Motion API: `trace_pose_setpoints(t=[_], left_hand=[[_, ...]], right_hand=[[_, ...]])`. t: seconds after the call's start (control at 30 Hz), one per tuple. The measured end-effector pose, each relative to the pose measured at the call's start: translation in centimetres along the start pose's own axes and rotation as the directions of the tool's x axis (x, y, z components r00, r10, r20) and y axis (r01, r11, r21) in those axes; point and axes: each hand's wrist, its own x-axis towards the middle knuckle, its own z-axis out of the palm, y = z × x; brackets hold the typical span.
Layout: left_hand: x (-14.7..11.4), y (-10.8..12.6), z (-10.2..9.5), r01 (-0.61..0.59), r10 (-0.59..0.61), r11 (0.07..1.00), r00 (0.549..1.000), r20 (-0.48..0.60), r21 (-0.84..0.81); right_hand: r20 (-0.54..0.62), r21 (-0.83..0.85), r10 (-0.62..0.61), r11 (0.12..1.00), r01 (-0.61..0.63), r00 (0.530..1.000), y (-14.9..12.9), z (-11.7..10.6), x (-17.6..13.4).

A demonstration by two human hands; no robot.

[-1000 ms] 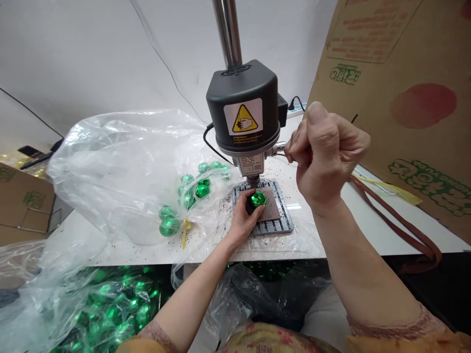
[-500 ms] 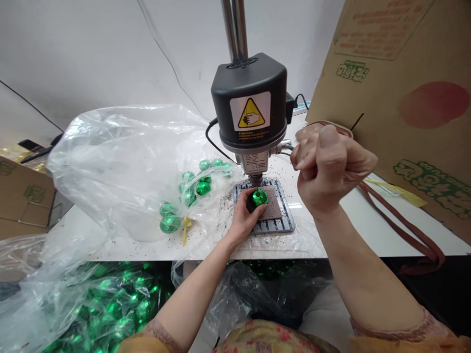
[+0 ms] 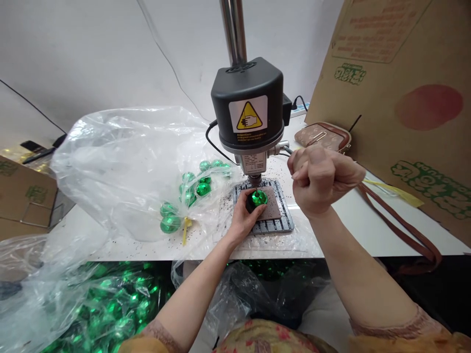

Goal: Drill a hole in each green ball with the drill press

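A shiny green faceted ball (image 3: 259,197) sits on a brownish square pad (image 3: 274,208) on the slotted metal base (image 3: 285,225) of a small drill press (image 3: 253,110). My left hand (image 3: 243,213) grips the ball, thumb on the near side and fingers on the far side. Straight above it is the drill chuck (image 3: 254,180); I cannot tell whether the bit touches the ball. To the right of the drill head, my right hand (image 3: 319,179) is closed in a fist round the press lever (image 3: 288,149), whose grip end is hidden inside the fingers.
Several green balls (image 3: 203,188) lie under and beside a clear plastic bag (image 3: 121,171) on the left. More fill a bag (image 3: 114,304) below the table edge. A patterned purse (image 3: 322,136) with a brown strap and a large cardboard box (image 3: 401,113) stand right. Dark shavings dot the tabletop.
My right hand has come down slightly and to the left with the lever, uncovering more of the purse. The drill head sits slightly lower. My left hand still holds the ball in place.
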Motion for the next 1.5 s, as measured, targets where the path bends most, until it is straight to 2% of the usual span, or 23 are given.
trace_pose_setpoints(t=[0.27,0.57,0.63,0.73,0.8,0.97,1.1,1.13,1.2,1.27,1.3,1.33,1.37,1.4,1.43,1.47,1.5], left_hand=[[0.0,0.3,0.0,-0.013,0.013,1.0,1.0,-0.005,-0.003],[-0.1,0.6,0.0,-0.016,0.016,1.0,1.0,-0.019,-0.002],[0.0,0.7,0.0,-0.014,0.014,1.0,1.0,-0.021,-0.004],[-0.1,0.9,0.0,-0.005,0.005,1.0,0.999,-0.037,0.006],[-0.5,0.9,0.1,-0.006,0.01,0.999,0.997,-0.079,0.048],[-2.4,1.2,0.2,-0.054,0.113,0.962,0.971,-0.211,0.267],[-5.2,2.3,-0.1,-0.188,0.309,0.9,0.912,-0.27,0.392],[-6.3,2.4,-0.2,-0.263,0.381,0.875,0.892,-0.243,0.407],[-8.9,2.3,0.0,-0.46,0.536,0.789,0.839,-0.09,0.408],[-11.6,1.4,0.4,-0.663,0.662,0.639,0.732,0.16,0.391],[-12.9,0.7,0.7,-0.735,0.675,0.554,0.672,0.305,0.392],[-14.1,0.0,0.9,-0.774,0.634,0.485,0.632,0.445,0.407],[-15.0,-0.7,1.2,-0.786,0.555,0.441,0.618,0.556,0.433],[-15.6,-1.2,1.3,-0.78,0.467,0.421,0.624,0.626,0.463],[-15.9,-1.6,1.4,-0.765,0.405,0.422,0.639,0.654,0.487],[-16.0,-1.8,1.3,-0.756,0.404,0.432,0.649,0.645,0.491],[-15.7,-1.7,1.1,-0.76,0.467,0.446,0.648,0.602,0.473]], right_hand=[[-0.002,0.019,-0.031,0.999,0.031,1.0,0.5,-0.3,-0.4],[0.06,0.053,-0.075,0.996,0.072,0.995,0.7,-1.1,-1.3],[0.028,0.038,-0.029,0.999,0.028,0.999,0.3,-0.7,-0.9],[-0.036,0.01,0.108,0.994,-0.108,0.994,-0.7,0.5,0.7],[-0.014,-0.001,0.152,0.988,-0.152,0.988,-1.4,1.2,2.0],[0.039,-0.11,0.194,0.976,-0.189,0.98,-1.7,2.1,4.5],[0.1,-0.109,0.263,0.962,-0.252,0.96,-1.1,2.5,5.9],[0.123,-0.116,0.294,0.953,-0.28,0.948,-0.9,2.6,6.3],[0.152,-0.121,0.334,0.94,-0.318,0.93,-0.6,2.8,6.9],[0.15,-0.097,0.343,0.938,-0.332,0.927,-0.5,3.0,7.2],[0.143,-0.079,0.34,0.94,-0.332,0.929,-0.5,3.1,7.2],[0.13,-0.061,0.334,0.942,-0.329,0.933,-0.5,3.1,7.2],[0.117,-0.043,0.326,0.945,-0.323,0.938,-0.5,3.2,7.1],[0.108,-0.029,0.318,0.948,-0.316,0.942,-0.6,3.2,7.0],[0.105,-0.018,0.311,0.95,-0.311,0.945,-0.6,3.2,6.9],[0.104,-0.009,0.309,0.951,-0.309,0.945,-0.7,3.2,6.8],[0.106,-0.001,0.308,0.951,-0.31,0.945,-0.7,3.2,6.8]])
